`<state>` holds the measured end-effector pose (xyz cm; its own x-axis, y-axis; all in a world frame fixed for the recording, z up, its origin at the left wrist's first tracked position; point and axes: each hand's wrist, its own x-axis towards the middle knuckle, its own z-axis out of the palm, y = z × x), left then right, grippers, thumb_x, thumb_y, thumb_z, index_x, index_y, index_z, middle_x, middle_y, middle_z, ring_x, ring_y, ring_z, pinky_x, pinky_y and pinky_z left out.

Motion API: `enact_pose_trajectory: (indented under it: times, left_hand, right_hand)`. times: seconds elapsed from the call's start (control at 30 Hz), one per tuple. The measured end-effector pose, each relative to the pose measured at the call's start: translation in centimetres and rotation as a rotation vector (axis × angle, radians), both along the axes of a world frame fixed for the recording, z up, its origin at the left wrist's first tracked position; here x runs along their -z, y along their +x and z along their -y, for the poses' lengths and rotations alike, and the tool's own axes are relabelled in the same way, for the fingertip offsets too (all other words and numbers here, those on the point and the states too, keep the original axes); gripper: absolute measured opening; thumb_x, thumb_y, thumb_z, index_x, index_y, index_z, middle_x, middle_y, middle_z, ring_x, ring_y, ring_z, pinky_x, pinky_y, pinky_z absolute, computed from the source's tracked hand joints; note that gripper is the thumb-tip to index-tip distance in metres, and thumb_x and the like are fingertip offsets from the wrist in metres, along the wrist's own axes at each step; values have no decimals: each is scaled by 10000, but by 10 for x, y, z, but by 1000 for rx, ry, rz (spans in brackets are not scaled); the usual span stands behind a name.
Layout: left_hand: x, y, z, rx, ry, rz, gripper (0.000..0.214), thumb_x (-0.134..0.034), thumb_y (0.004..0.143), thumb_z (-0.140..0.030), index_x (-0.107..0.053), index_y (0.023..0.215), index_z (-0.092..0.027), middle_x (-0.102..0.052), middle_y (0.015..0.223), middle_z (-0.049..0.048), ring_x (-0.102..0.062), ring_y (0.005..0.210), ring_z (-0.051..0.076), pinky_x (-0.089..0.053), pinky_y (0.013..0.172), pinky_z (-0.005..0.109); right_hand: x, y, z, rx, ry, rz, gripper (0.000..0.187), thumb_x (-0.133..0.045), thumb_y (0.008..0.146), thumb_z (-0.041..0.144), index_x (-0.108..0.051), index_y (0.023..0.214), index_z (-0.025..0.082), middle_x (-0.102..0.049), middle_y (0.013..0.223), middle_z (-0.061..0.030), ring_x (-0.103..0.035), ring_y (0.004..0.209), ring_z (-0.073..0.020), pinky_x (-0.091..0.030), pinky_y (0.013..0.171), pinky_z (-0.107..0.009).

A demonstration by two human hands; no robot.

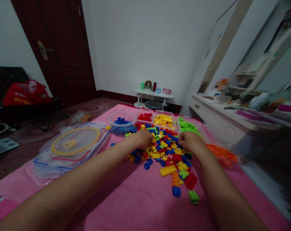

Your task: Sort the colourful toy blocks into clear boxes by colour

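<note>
A mixed pile of toy building bricks point(163, 145) in yellow, blue, red, green and orange lies on a pink cloth point(136, 192). My left hand point(145, 139) reaches into the pile's left side, its fingers curled down among the bricks. At the right edge of the pile is my right hand point(189, 141), closed with the fingertips together. Whatever either hand holds is hidden or too small to name. Behind the pile stand a round tub point(111, 123) of blue bricks and clear boxes with red bricks point(145, 117), yellow bricks point(163, 120) and green bricks point(187, 125).
Stacked clear lids point(74, 141) lie at the left. Orange pieces point(221, 154) rest beside my right forearm. Nearer me are a long yellow brick point(168, 170) and a loose green brick point(193, 197). A cluttered dresser point(215, 107) stands at the right, a small white table point(152, 93) by the wall.
</note>
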<state>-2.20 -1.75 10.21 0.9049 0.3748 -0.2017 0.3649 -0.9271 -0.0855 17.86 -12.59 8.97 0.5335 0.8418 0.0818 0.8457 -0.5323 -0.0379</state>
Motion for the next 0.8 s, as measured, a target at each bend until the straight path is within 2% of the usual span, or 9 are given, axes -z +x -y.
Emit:
enact_pose_trajectory:
  times: [0.17,0.27,0.37,0.43,0.53,0.6,0.7,0.8]
  left_hand:
    - [11,-6,6,-44,45,106,255,-655,600,-158,-703,849,-128,-687,872,177,-643,849,305,-503,712,343]
    - [13,-13,4,-68,4,137,249,-631,600,-146,-709,836,-144,-694,848,146,-645,818,277,-495,685,317]
    - [11,-17,-5,-103,-182,189,228,-596,620,-135,-723,804,-182,-703,804,80,-640,734,205,-468,630,252]
    - [11,-16,-12,-165,-268,313,215,-584,655,-171,-725,816,-194,-703,808,56,-629,713,177,-452,616,231]
    - [20,-10,-18,-335,-167,607,255,-535,744,-236,-706,926,-184,-692,906,77,-620,819,196,-459,700,263]
    - [32,-5,-20,-381,-59,745,323,-496,798,-253,-661,1070,-195,-665,1028,90,-590,956,212,-450,807,295]
    - [49,3,-21,-329,-13,756,377,-440,856,-259,-587,1202,-222,-617,1141,90,-532,1083,206,-415,911,314]
    - [58,8,-24,-276,-19,668,372,-400,873,-231,-603,1184,-224,-618,1123,91,-532,1076,205,-416,920,321]
  right_hand:
    - [15,2,-2,-41,77,47,357,-624,680,263,-685,1032,253,-670,1044,-95,-631,909,-253,-436,660,-298]
    - [19,2,-1,-53,38,30,322,-610,715,318,-685,1019,247,-686,995,-101,-636,905,-256,-445,678,-310]
    - [12,1,1,-1,25,57,282,-604,722,349,-695,969,248,-688,988,-97,-633,911,-255,-441,663,-306]
    - [4,-2,3,32,21,57,280,-595,721,400,-703,921,237,-688,962,-94,-635,891,-257,-433,634,-301]
    - [-5,-8,2,37,66,46,323,-584,716,456,-708,902,223,-690,934,-93,-635,857,-251,-412,596,-285]
    - [-6,-12,0,-7,124,33,343,-586,714,463,-708,924,219,-695,924,-89,-635,846,-243,-404,594,-277]
    - [-4,-17,-5,-90,201,-17,344,-584,723,455,-711,940,221,-706,890,-74,-637,824,-226,-404,612,-270]
    - [0,-20,-9,-116,264,-56,333,-579,730,440,-716,947,228,-713,874,-60,-636,790,-208,-406,620,-265]
